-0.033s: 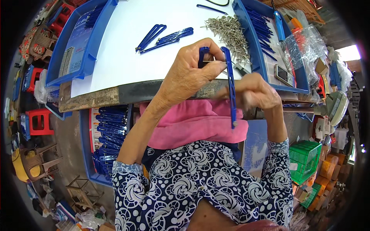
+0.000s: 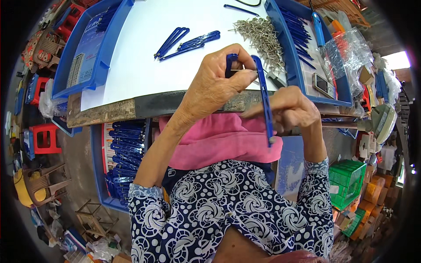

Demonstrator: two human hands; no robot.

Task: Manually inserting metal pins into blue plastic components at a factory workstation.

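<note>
My left hand (image 2: 221, 74) is closed above the table's near edge, pinching a thin metal pin (image 2: 239, 70) between thumb and fingers. A short dark blue plastic part (image 2: 230, 65) shows at the pin's left end, inside the curled fingers. From the pin's right end a long, slotted blue plastic strip (image 2: 265, 96) hangs over my lap. My right hand (image 2: 291, 107) is just right of the strip, with its fingers curled and smeared by motion. Whether it touches the strip or holds anything I cannot tell. Several similar blue strips (image 2: 193, 42) lie on the white table top.
A heap of small metal pins (image 2: 261, 39) lies beside the right blue tray (image 2: 287, 48), and a grey-handled tool (image 2: 275, 79) is below it. Another blue tray (image 2: 103, 65) stands at left. A lower bin (image 2: 98, 175) holds many blue strips. A pink cloth (image 2: 219, 147) covers my lap.
The hanging strip's lower end has swung slightly to the right. My right hand has shifted a little, its fingers still blurred; my left hand stays in place.
</note>
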